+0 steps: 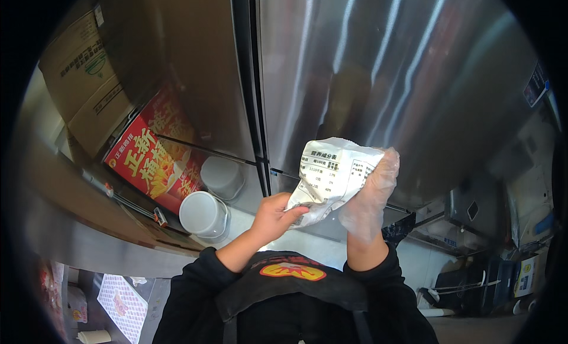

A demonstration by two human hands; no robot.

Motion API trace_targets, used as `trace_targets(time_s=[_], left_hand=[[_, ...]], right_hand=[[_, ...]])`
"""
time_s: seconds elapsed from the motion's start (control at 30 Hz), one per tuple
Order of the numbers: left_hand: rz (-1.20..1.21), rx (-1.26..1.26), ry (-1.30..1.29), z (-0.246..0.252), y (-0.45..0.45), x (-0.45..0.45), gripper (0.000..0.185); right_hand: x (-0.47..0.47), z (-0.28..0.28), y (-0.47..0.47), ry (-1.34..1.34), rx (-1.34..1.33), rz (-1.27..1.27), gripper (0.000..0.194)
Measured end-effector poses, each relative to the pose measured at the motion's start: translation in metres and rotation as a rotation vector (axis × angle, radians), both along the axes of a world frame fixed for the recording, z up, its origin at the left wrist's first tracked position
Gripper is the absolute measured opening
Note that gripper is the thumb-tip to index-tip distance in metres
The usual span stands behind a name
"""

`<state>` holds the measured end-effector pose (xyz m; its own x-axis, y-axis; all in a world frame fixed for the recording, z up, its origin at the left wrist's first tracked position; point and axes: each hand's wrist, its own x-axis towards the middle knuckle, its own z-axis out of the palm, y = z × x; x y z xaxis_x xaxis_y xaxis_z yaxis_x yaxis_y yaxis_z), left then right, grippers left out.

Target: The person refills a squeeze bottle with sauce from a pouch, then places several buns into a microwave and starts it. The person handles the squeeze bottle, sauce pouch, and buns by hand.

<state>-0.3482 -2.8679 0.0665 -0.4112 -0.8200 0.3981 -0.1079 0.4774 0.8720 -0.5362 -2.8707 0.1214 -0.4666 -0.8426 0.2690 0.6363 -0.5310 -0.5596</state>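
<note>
A white plastic food packet [328, 177], crumpled and printed with a table of text, is held up in front of my apron. The bare fingers of my left hand [277, 213] pinch its lower left corner, thumb on top. Around its right edge, my right hand [370, 195] grips it in a loose, clear disposable glove. Most of the right fingers lie behind the packet. Whether the packet is sealed or torn, I cannot tell. Directly beyond both hands stands a stainless steel refrigerator [293, 78] with shiny doors.
On the floor at left is a white-lidded clear plastic bucket [203, 214], beside a red printed poster board [144, 160]. Flattened cardboard [88, 78] leans behind them. A patterned paper sheet [122, 306] lies at lower left. Dark bins [481, 282] stand at right.
</note>
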Motion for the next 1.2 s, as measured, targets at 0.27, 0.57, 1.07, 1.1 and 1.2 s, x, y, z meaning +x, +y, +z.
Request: trace_targets(time_s=[0.27, 0.57, 1.07, 1.1, 1.2], left_hand=[[-0.138, -0.074, -0.11, 0.041, -0.012, 0.054, 0.018], [-0.197, -0.206, -0.247, 0.048, -0.017, 0.07, 0.016], [-0.116, -0.183, -0.191, 0.062, -0.029, 0.075, 0.023], [-0.086, -0.239, -0.105, 0.068, -0.029, 0.071, 0.028], [-0.091, -0.259, 0.07, 0.09, -0.033, 0.058, 0.031]], right_hand=[[-0.028, 0.062, 0.01, 1.063, 0.054, 0.174, 0.025], [0.002, 0.075, 0.003, 1.676, -0.191, -0.135, 0.012], [0.006, 0.073, -0.001, 1.576, -0.251, -0.118, 0.009], [0.009, 0.074, -0.002, 1.554, -0.257, -0.104, 0.009], [0.018, 0.075, -0.003, 1.574, -0.301, -0.003, 0.008]])
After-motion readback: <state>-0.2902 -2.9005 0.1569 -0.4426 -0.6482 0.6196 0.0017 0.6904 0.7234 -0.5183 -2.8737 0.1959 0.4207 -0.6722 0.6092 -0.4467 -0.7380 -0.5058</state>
